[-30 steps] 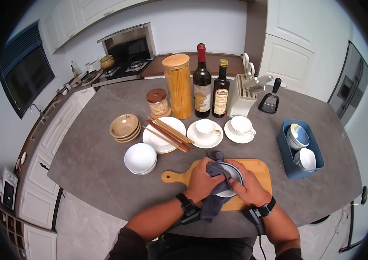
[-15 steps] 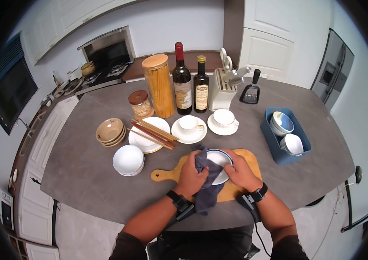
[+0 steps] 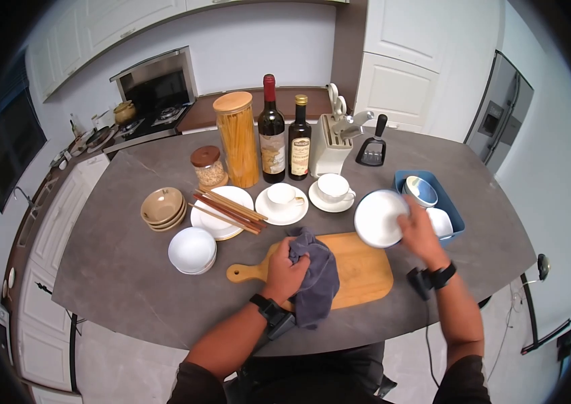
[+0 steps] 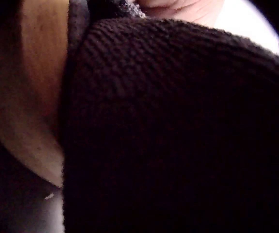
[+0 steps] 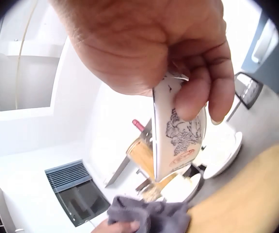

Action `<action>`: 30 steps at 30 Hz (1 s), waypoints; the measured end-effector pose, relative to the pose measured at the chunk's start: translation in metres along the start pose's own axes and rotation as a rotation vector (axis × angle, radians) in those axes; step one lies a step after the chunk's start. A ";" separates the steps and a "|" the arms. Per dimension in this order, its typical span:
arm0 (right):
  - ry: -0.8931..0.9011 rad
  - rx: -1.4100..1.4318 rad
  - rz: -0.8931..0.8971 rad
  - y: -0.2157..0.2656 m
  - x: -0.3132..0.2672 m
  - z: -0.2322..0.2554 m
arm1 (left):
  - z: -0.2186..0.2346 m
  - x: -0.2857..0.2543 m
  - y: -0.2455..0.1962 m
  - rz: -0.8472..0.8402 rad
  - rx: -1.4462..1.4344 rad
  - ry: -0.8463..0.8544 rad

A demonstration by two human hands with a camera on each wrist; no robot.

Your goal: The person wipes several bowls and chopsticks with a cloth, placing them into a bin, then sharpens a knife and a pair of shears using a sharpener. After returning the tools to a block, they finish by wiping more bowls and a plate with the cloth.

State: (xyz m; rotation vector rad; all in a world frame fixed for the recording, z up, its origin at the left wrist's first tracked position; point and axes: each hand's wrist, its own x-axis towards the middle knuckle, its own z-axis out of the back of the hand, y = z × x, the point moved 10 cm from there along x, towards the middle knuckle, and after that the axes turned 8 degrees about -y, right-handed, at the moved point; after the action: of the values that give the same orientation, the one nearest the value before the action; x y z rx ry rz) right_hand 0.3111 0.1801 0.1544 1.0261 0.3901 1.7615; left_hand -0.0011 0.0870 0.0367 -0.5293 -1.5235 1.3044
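Observation:
My right hand [image 3: 421, 232] pinches the rim of a white bowl [image 3: 378, 219], lifted above the table between the cutting board and the blue basket. The right wrist view shows a dark drawing and a red mark on the bowl's outside [image 5: 180, 133], with the fingers against it. My left hand [image 3: 287, 271] grips a dark grey cloth [image 3: 317, 279], which hangs over the wooden cutting board [image 3: 359, 273]. Cloth fills most of the left wrist view.
A blue basket [image 3: 457, 219] holding bowls stands at the right. White bowls [image 3: 192, 250], brown bowls [image 3: 162, 206], a plate with chopsticks [image 3: 221, 232] and two cups on saucers sit beyond the board. Bottles [image 3: 272, 151], jars and a knife block [image 3: 331, 148] stand behind.
The bowl has left the cloth and moved right and up in my right hand, towards the basket. My left hand still holds the cloth over the board. The head view has shifted.

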 end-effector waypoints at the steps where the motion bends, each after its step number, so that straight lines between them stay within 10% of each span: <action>1: -0.086 0.019 0.026 -0.012 0.013 0.021 | 0.000 0.000 -0.001 0.001 -0.006 0.000; 10: -0.287 0.055 -0.403 -0.160 0.105 0.119 | -0.004 -0.001 -0.004 -0.015 -0.002 0.021; 30: -0.148 -0.142 -0.616 -0.288 0.138 0.077 | -0.006 -0.001 0.002 0.031 -0.045 0.083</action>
State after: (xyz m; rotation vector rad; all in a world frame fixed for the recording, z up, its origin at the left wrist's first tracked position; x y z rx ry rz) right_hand 0.5296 0.4110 0.0697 0.8149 0.4253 1.1379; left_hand 0.0044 0.0895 0.0333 -0.6305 -1.4839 1.2589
